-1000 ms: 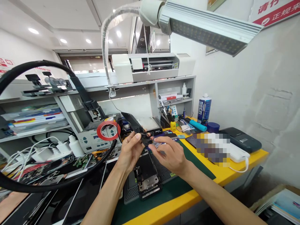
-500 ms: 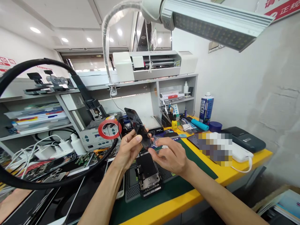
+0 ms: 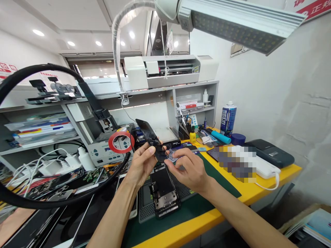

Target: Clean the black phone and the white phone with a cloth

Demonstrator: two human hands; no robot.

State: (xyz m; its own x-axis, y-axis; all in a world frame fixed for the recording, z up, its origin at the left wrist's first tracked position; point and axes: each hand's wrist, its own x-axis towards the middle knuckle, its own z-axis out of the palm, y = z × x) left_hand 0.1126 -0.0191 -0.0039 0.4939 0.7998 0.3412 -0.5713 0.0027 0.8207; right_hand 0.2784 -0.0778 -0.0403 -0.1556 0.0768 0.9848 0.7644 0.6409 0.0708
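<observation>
A thin, glossy black phone screen [image 3: 145, 128] is held up at a tilt. My left hand [image 3: 141, 163] grips its side, thumb on the near face and fingers behind. At the screen's lower end, my right hand [image 3: 190, 168] has thumb and forefinger bent into a pinch; what lies between the tips is too small to make out. Beneath both hands lies a phone display assembly [image 3: 163, 187], its dark back plate and metal parts facing up. It rests on a grey perforated pad [image 3: 144, 208] on a green mat [image 3: 204, 213].
A black cable loop [image 3: 18, 203] arcs over phones and circuit boards at left. Red tape [image 3: 111, 142] hangs by a control box. At right are a spray can [image 3: 228, 119], a yellow bottle [image 3: 192, 136] and a white power bank-like block [image 3: 263, 165]. A lamp [image 3: 238, 29] hangs overhead.
The screen has tilted a little and its lower end has shifted slightly up. My right hand's fingers have curled slightly at its lower end. My left hand keeps its grip.
</observation>
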